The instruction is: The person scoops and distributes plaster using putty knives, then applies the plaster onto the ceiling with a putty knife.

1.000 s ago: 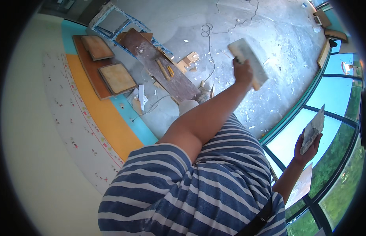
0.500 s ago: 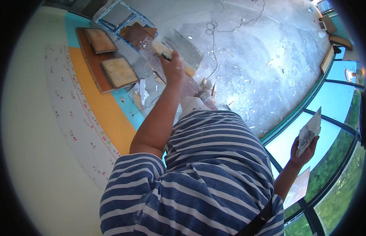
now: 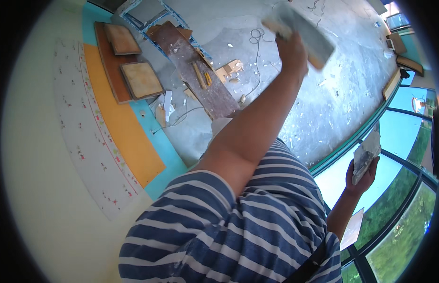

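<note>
My left hand [image 3: 292,54] is closed around the handle of a wide plastering trowel [image 3: 314,40], held out over the floor ahead of me. Its flat grey blade is smeared by motion, with a tan strip along one edge. At the right, beside the windows, my right hand [image 3: 363,179] grips a grey putty scraper [image 3: 367,158]. Whitish plaster covers its blade, and its handle is hidden in the fingers. The two tools are well apart.
A dusty brown plank [image 3: 182,54] bears a yellow utility knife [image 3: 208,79] and a wooden strip [image 3: 199,75]. Behind it stands a blue ladder [image 3: 151,19]. Brown boards [image 3: 141,80] lean on the left wall. A cable [image 3: 258,56] and debris lie on the floor.
My left hand has swung the trowel to the right and farther out, uncovering the plank and utility knife. My right hand with the scraper has shifted only slightly.
</note>
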Action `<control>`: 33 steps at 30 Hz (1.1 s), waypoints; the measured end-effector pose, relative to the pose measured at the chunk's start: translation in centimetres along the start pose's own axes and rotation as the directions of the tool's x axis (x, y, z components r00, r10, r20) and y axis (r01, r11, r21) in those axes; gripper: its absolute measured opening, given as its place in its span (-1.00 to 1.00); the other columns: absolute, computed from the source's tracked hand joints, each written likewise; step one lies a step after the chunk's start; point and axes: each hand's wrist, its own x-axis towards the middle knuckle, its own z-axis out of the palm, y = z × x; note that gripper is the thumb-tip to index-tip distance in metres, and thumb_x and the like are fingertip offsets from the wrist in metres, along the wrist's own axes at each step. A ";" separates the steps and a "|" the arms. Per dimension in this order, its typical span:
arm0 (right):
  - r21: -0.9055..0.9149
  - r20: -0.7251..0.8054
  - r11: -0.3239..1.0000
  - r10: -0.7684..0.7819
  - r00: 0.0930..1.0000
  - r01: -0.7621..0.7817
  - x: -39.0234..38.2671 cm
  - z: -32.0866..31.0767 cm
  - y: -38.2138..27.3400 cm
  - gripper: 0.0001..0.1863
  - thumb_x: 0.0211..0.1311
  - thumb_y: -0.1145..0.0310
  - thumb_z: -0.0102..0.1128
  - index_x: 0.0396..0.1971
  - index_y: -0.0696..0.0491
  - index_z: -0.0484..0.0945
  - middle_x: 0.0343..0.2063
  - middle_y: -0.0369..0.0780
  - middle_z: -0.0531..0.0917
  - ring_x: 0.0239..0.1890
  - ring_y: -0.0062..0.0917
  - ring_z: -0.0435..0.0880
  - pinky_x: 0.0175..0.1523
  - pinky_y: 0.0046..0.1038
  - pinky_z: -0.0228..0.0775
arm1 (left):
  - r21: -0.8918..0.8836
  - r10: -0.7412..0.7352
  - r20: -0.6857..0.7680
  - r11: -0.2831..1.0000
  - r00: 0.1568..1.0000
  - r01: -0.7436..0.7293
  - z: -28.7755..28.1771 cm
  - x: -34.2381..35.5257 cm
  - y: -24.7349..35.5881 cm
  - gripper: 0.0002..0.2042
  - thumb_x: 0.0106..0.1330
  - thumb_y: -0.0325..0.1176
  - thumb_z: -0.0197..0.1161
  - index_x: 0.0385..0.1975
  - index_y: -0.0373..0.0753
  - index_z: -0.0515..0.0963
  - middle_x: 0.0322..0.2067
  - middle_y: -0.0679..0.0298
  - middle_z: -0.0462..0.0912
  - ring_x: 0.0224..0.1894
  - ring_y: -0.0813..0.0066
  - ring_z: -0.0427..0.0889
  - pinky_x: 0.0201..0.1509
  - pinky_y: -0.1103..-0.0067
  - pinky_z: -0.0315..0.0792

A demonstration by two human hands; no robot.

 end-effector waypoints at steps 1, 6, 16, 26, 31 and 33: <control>0.022 0.007 1.000 0.000 1.000 0.000 -0.1 0.0 0.0 -0.50 0.49 0.11 -0.16 0.29 0.06 0.27 0.22 -0.12 0.43 0.21 -0.31 0.47 0.34 -0.23 0.29 | 0.134 -0.160 0.003 0.978 0.987 0.159 -1.8 -2.2 -0.5 -0.50 0.35 -0.40 0.11 0.24 -0.35 0.16 0.05 0.07 0.43 0.03 0.29 0.47 0.15 0.41 0.37; 0.010 -0.009 0.999 0.045 0.999 -0.044 -0.2 -1.5 -0.5 -0.50 0.49 0.11 -0.15 0.30 0.05 0.26 0.22 -0.14 0.42 0.23 -0.33 0.46 0.36 -0.23 0.25 | 0.286 -0.172 -0.023 0.943 0.985 0.171 -17.0 -2.5 -3.7 -0.65 0.33 -0.43 0.10 0.07 -0.34 0.26 -0.13 0.12 0.48 -0.17 0.34 0.52 -0.06 0.43 0.50; -0.065 -0.193 0.998 0.001 0.981 -0.014 -1.0 -2.2 -1.3 -0.52 0.47 0.09 -0.10 0.24 0.04 0.33 0.13 -0.13 0.53 0.09 -0.30 0.59 0.20 -0.22 0.47 | 0.586 0.209 -0.218 0.809 0.953 -0.043 -23.4 2.5 8.5 -0.52 0.29 -0.37 0.20 0.15 -0.36 0.23 0.00 0.03 0.48 -0.04 0.21 0.54 0.03 0.30 0.48; -0.212 -0.263 0.977 -0.085 0.961 0.028 -0.6 0.5 -1.2 -0.54 0.48 0.12 -0.12 0.22 0.08 0.33 0.01 -0.08 0.58 -0.04 -0.32 0.64 0.01 -0.35 0.56 | 0.290 0.228 -0.070 0.936 0.971 -0.199 -6.1 11.6 9.8 -0.63 0.28 -0.36 0.21 0.02 -0.29 0.31 -0.26 0.13 0.51 -0.28 0.33 0.53 -0.21 0.38 0.47; -0.245 -0.291 0.970 -0.070 0.954 -0.004 -0.2 -0.1 -1.1 -0.53 0.50 0.11 -0.16 0.24 0.07 0.31 0.05 -0.08 0.55 0.01 -0.34 0.61 0.04 -0.34 0.55 | -0.229 -0.023 0.049 0.973 0.999 0.034 -1.7 13.4 0.7 -0.60 0.32 -0.26 0.11 0.11 -0.21 0.25 -0.12 0.17 0.48 -0.11 0.31 0.52 0.00 0.34 0.44; -0.271 -0.331 0.962 -0.099 0.939 0.005 0.0 0.7 -0.5 -0.53 0.50 0.11 -0.17 0.25 0.07 0.30 0.07 -0.08 0.54 0.03 -0.35 0.61 0.05 -0.34 0.54 | -0.155 0.019 -0.117 0.987 0.993 -0.037 -1.7 7.8 -1.2 -0.46 0.31 -0.37 0.11 0.26 -0.31 0.12 0.12 0.04 0.36 0.09 0.22 0.41 0.20 0.31 0.32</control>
